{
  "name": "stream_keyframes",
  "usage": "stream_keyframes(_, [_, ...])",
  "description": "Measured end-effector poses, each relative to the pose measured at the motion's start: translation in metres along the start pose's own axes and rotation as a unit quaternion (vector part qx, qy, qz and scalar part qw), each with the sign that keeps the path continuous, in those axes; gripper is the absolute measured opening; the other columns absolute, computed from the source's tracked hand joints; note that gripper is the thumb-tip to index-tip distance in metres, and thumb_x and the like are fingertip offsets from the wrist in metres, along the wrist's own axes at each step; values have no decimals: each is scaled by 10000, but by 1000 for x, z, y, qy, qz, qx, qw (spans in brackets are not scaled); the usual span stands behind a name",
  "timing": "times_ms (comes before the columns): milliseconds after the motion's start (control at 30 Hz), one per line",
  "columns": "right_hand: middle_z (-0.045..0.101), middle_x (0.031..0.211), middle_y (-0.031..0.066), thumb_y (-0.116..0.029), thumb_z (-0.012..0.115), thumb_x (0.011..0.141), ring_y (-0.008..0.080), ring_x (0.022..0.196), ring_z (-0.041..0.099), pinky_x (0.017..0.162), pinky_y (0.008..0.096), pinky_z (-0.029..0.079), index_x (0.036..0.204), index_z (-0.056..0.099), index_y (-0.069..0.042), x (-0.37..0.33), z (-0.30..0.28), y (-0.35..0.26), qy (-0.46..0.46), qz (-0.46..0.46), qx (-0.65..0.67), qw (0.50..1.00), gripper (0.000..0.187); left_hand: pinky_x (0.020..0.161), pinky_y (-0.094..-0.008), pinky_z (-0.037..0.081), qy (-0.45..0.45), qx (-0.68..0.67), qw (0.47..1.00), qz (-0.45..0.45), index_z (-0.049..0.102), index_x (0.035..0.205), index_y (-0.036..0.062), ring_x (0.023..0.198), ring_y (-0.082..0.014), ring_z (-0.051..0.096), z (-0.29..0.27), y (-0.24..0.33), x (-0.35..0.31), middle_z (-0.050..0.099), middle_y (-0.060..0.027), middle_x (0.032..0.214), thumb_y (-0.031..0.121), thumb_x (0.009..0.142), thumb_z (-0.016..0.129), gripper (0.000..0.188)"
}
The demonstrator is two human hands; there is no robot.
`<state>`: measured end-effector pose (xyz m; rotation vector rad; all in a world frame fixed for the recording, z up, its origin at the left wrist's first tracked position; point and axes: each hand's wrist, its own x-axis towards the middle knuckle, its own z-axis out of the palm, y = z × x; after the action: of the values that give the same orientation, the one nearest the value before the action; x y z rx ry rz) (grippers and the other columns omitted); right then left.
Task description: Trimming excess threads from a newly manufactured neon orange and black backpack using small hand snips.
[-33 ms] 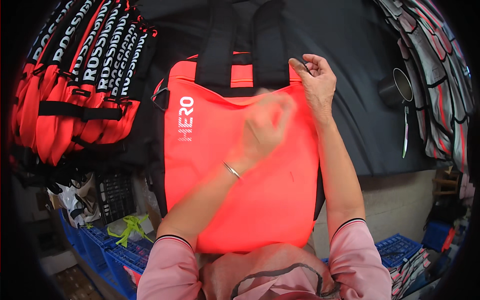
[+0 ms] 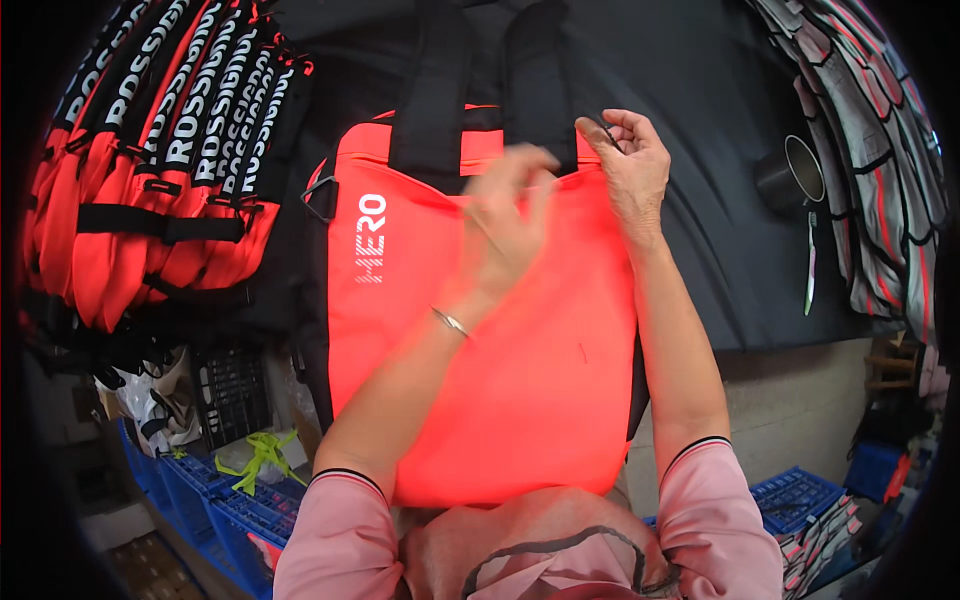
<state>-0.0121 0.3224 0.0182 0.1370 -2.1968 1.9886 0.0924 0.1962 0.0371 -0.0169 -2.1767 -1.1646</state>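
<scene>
In front of you, a counter covered in smooth black material (image 2: 720, 250) takes up most of the view. A large, bright red-orange fabric bag (image 2: 500, 410) with black sides and white lettering lies flat across the middle of the counter's near edge, its lower end reaching past that edge to your body. Two wide, padded black straps (image 2: 540, 90) run from its top toward the counter's far edge.

At the counter's left edge you have a thick pile of red and black bags (image 2: 165, 200); along its right edge lies a layered stack of grey fabric pieces with black and red trim (image 2: 880, 180). Below the near edge, to the left, sit blue plastic crates (image 2: 240, 520), with a tangle of yellow-green strips (image 2: 262, 460) on them.

Your right hand (image 2: 635, 170) is at the bag's upper right corner, the fingers bent and closed on its edge. Your left hand (image 2: 508, 220) is blurred above the bag's upper middle, fingers partly curled; whether they hold anything, you cannot tell.

Near the counter's right edge, a dark metal cup (image 2: 773, 186) lies just beside a slim white toothbrush (image 2: 811, 265). A thin silver bracelet (image 2: 450, 321) circles your left wrist.
</scene>
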Motion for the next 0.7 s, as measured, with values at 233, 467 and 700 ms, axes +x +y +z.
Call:
stream_keyframes(233, [600,790,-18,-289,891,746,59,696,562,660,215,492,980,679,-16,-1,4,5,-11,-41,26,999,417,769,-360,553,-134,85,960,-232,675,1022,-36,810,-246,710,-6,-63,56,722,-136,872,170,851,731,273])
stream_keyframes(467, [604,795,-33,-153,849,801,36,721,558,675,181,472,1049,659,1,-4,3,-2,-48,-29,15,998,348,560,-203,392,-166,-96,937,-291,702,935,20,615,-47,489,-8,-82,52,575,37,698,224,920,716,205])
stream_keyframes(700, [630,1010,67,-228,831,796,175,852,631,770,304,528,1072,644,-25,-8,2,-8,-92,-128,-93,983,391,537,-176,304,-168,-238,893,-343,693,970,46,586,-14,393,-18,-83,49,510,74,674,280,957,678,235])
